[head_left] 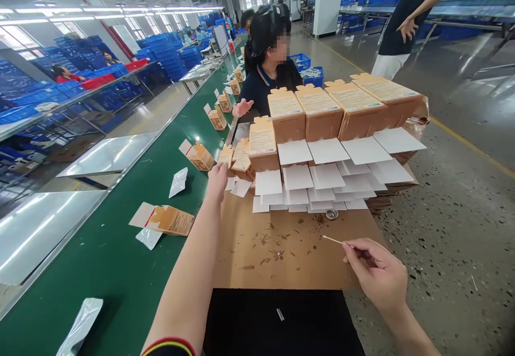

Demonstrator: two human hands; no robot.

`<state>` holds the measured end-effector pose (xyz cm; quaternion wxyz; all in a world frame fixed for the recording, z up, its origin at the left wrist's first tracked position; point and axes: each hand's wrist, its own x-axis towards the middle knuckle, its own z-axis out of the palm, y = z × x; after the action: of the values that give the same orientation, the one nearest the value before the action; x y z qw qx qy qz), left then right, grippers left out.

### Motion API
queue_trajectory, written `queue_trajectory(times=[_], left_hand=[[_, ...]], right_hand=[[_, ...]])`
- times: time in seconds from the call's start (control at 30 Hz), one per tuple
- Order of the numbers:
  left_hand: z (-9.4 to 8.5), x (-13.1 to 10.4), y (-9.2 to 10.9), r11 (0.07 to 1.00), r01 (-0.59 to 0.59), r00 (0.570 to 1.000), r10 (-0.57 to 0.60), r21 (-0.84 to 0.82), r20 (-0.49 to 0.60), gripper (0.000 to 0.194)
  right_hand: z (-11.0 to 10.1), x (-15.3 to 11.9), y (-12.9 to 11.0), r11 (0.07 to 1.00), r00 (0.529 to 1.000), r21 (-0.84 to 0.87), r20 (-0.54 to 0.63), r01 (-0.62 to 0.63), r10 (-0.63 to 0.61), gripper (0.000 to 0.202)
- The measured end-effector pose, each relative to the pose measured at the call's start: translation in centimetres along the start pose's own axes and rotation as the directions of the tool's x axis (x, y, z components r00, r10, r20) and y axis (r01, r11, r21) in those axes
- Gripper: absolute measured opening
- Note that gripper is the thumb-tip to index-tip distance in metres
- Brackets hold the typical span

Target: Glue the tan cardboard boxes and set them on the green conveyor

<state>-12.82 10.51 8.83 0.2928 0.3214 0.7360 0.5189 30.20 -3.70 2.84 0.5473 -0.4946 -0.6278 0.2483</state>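
My right hand (378, 273) pinches a thin cotton swab (332, 239) by one end, its tip pointing left above the brown cardboard (293, 254). My left hand (218, 178) is stretched far forward to the edge of the green conveyor belt. Its fingers are curled at a small brown carton (226, 155); whether they grip it or something else is hidden. Just left of that hand an open carton (201, 157) lies on the belt. Nearer to me lies another open carton (177, 221) with its white flap out, partly over a silver pouch (148, 237).
Stacked brown cartons (287, 123) with white flaps stand on the cardboard, a small round metal lid (332, 214) before them. More pouches (178, 182) lie on the green belt (120, 270). A co-worker (269, 72) sits beyond the stack; another person (414, 18) stands at right.
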Motion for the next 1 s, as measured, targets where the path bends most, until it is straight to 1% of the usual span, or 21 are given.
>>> queue_trajectory(times=[0.03,0.1,0.17,0.2,0.23,0.3,0.4,0.47,0.53,0.6,0.63,0.7,0.77,0.8,0.83,0.9,0.93,1.0], left_hand=[[1.1,1.2,0.6,0.999,0.035,0.999,-0.035,0.012,0.026,0.038],[2.5,2.5,0.9,0.994,0.107,0.991,-0.109,0.035,0.079,0.034],[3.0,2.9,0.8,0.983,0.172,0.974,-0.179,0.061,0.139,0.035],[2.9,3.0,0.7,0.978,0.194,0.965,-0.203,0.074,0.164,0.036],[2.6,3.0,0.6,0.975,0.207,0.958,-0.219,0.083,0.183,0.038],[1.2,2.9,0.5,0.973,0.216,0.953,-0.229,0.082,0.197,0.041],[-2.3,2.1,-0.1,0.978,0.207,0.955,-0.206,0.019,0.214,0.048],[-5.0,0.4,-1.2,0.980,0.186,0.954,-0.164,-0.065,0.253,0.061],[-7.4,-2.6,-3.0,0.973,0.174,0.947,-0.122,-0.155,0.299,0.079],[-9.0,-6.3,-5.6,0.956,0.193,0.937,-0.111,-0.223,0.332,0.094],[-9.4,-8.3,-7.1,0.946,0.211,0.933,-0.121,-0.245,0.339,0.097],[-9.3,-12.0,-10.1,0.927,0.244,0.937,-0.150,-0.284,0.315,0.098],[-8.3,-14.8,-12.6,0.914,0.246,0.953,-0.167,-0.322,0.254,0.098],[-7.6,-15.8,-13.5,0.913,0.236,0.959,-0.165,-0.332,0.229,0.099],[-7.0,-16.4,-14.1,0.916,0.223,0.964,-0.156,-0.334,0.214,0.100],[-6.1,-17.0,-14.4,0.927,0.206,0.966,-0.143,-0.313,0.214,0.100],[-5.9,-17.0,-14.3,0.933,0.208,0.964,-0.145,-0.292,0.222,0.098],[-5.7,-16.7,-13.6,0.943,0.222,0.957,-0.161,-0.249,0.241,0.096]], right_hand=[[-0.1,-0.1,0.1,1.000,1.000,-0.008,-0.010,0.006,-0.006,0.027],[-0.3,-0.3,0.4,0.999,0.999,-0.042,-0.026,0.020,-0.021,0.025],[-0.7,0.0,1.0,0.994,0.998,-0.100,-0.040,0.039,-0.044,0.025],[-0.8,0.3,1.4,0.990,0.997,-0.131,-0.045,0.053,-0.059,0.026],[-0.9,0.7,1.8,0.985,0.996,-0.160,-0.049,0.068,-0.077,0.028],[-0.9,1.8,2.9,0.971,0.993,-0.221,-0.045,0.093,-0.105,0.032],[-0.1,3.7,4.5,0.946,0.994,-0.307,0.002,0.107,-0.112,0.038],[0.7,4.7,5.6,0.938,0.994,-0.328,0.042,0.113,-0.105,0.039],[1.5,5.3,6.6,0.937,0.992,-0.325,0.074,0.125,-0.106,0.039],[1.8,5.6,7.2,0.937,0.989,-0.323,0.102,0.135,-0.108,0.038],[1.7,5.6,7.4,0.936,0.988,-0.323,0.111,0.138,-0.107,0.038],[1.2,5.6,7.5,0.936,0.987,-0.322,0.118,0.139,-0.106,0.036],[0.5,5.1,7.0,0.938,0.988,-0.316,0.100,0.142,-0.115,0.032],[0.2,4.7,6.5,0.942,0.990,-0.305,0.082,0.137,-0.117,0.029],[0.1,4.2,6.0,0.951,0.991,-0.281,0.068,0.128,-0.113,0.025],[0.8,2.7,4.5,0.977,0.993,-0.188,0.083,0.100,-0.086,0.018],[1.6,1.8,3.6,0.989,0.990,-0.122,0.123,0.085,-0.070,0.015],[4.0,-0.3,2.0,0.998,0.970,0.007,0.234,0.062,-0.062,0.014]])
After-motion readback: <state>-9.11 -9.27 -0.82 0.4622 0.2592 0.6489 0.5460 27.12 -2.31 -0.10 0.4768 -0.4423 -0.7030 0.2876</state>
